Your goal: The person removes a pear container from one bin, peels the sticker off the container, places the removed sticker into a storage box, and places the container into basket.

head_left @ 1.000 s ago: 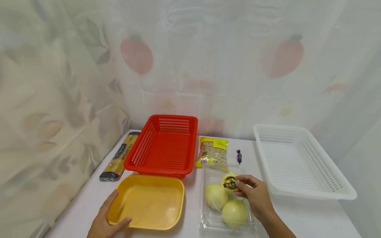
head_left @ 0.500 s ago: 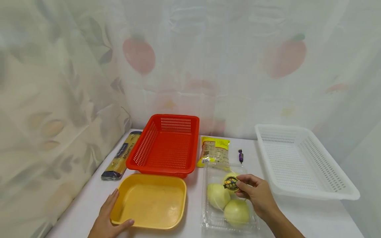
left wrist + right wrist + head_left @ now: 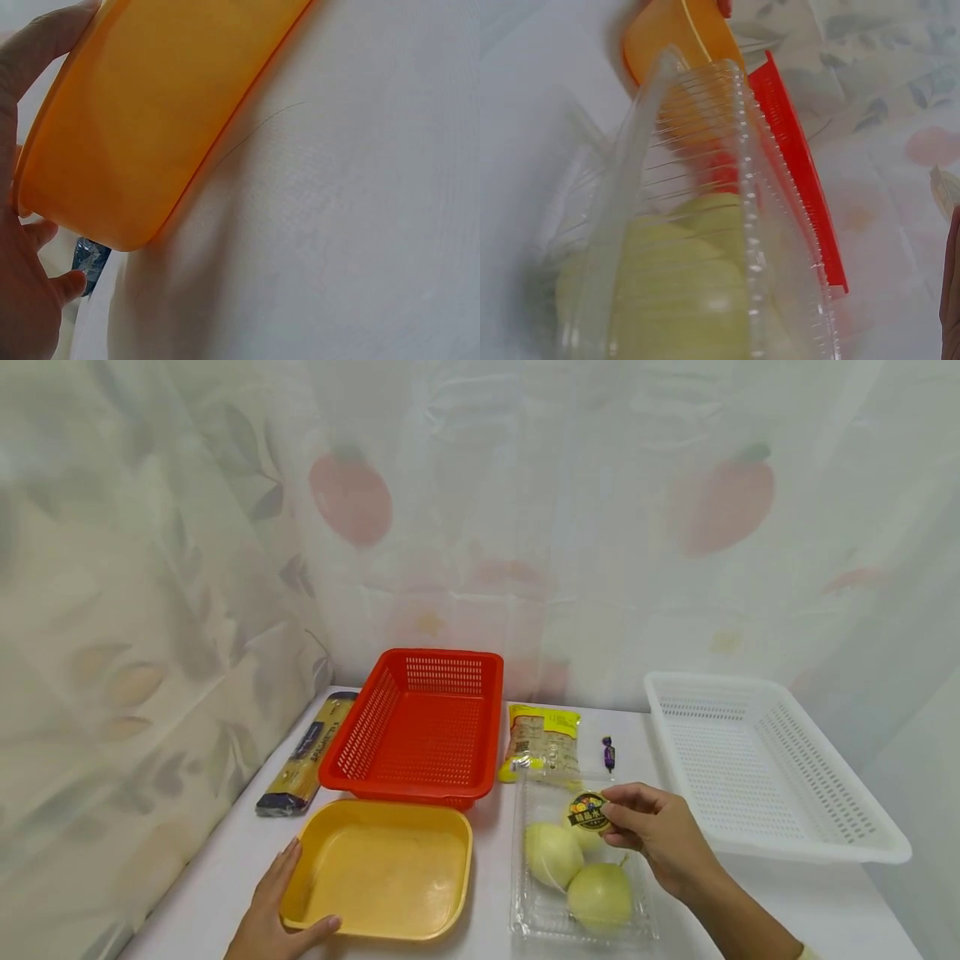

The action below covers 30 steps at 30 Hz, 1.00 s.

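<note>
My left hand point(image 3: 273, 910) rests at the front left corner of a yellow plastic basin point(image 3: 386, 868), thumb over its front rim and fingers straight along its left side. In the left wrist view the thumb touches the basin's rim point(image 3: 56, 109); some fingertips stand free of it. With thumb and forefinger my right hand point(image 3: 660, 827) pinches a round dark label point(image 3: 588, 811) with a colourful fruit print. It sits above a clear plastic clamshell box point(image 3: 525, 914) holding round pale-green fruits point(image 3: 600, 893), partly hiding one. In the right wrist view the label point(image 3: 946, 187) appears apart from the box point(image 3: 750, 225).
A red basket point(image 3: 435, 735) stands behind the basin, beside a spaghetti pack point(image 3: 307, 756). Behind the box lie a yellow-and-clear food bag point(image 3: 547, 735) and a purple wrapped candy point(image 3: 609, 754). At the right is a white basket point(image 3: 765, 768). Curtains border the table's back and left.
My right hand has moved slightly up and to the right with the label, which rises a little over the box. My left hand stays on the basin. The camera view shifts slightly.
</note>
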Tool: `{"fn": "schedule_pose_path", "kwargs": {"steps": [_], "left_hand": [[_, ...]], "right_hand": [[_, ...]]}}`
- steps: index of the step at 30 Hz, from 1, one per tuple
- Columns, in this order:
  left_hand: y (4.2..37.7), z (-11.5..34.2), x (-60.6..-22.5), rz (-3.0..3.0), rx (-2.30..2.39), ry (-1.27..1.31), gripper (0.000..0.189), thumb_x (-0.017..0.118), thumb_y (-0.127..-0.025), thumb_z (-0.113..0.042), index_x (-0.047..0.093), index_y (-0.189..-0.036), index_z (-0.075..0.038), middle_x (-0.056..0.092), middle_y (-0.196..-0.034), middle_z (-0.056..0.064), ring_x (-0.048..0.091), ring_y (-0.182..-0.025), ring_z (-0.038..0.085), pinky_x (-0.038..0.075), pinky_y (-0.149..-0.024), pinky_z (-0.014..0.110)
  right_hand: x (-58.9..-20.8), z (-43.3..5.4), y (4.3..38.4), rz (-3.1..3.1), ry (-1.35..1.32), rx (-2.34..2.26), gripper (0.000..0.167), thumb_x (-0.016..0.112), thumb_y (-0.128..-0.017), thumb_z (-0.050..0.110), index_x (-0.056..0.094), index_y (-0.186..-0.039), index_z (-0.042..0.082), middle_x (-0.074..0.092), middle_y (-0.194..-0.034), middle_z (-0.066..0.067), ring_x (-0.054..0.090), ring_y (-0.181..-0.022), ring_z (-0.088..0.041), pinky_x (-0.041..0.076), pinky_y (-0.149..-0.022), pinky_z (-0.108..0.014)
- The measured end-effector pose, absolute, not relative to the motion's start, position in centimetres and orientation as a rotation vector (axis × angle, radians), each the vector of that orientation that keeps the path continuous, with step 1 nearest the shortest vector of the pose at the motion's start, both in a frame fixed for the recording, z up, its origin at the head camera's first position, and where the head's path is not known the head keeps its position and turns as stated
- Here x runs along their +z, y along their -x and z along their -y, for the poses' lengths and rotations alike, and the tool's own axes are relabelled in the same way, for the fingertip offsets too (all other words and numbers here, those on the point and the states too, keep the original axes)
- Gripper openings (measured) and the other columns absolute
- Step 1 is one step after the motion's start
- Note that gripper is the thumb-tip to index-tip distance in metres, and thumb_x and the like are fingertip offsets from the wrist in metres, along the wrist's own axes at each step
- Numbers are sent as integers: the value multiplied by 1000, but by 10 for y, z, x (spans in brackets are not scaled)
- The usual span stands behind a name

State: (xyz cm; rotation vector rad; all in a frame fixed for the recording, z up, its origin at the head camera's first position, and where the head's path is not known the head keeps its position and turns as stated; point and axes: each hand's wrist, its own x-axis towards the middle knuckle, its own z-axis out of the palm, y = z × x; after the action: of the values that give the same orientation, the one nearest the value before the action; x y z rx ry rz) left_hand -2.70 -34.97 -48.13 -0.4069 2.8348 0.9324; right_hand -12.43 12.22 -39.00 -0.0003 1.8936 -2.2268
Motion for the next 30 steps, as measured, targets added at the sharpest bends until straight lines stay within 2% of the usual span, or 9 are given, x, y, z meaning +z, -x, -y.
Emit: {"fn": "schedule_pose_path", "kwargs": {"steps": [17,30], "left_hand": [[27,353,-485,-2860,940,342,127,79,-70,-58,-3,-155,-8,6,-155,27,12,-136,50,18,-101,69],[29,354,-486,-2846,930,355,128,78,-70,-59,-4,-155,-8,5,-156,26,12,-136,50,17,-101,68]], "right_hand": [[-356,-107,126,-1809,158,-2173,20,70,-86,-1,65,-104,-6,62,-97,-16,66,-72,-23,57,-67,-30],[-341,-86,129,-1773,256,-2128,19,70,-85,-1,66,-103,-6,63,-91,-14,66,-66,-22,57,-66,-32]]}}
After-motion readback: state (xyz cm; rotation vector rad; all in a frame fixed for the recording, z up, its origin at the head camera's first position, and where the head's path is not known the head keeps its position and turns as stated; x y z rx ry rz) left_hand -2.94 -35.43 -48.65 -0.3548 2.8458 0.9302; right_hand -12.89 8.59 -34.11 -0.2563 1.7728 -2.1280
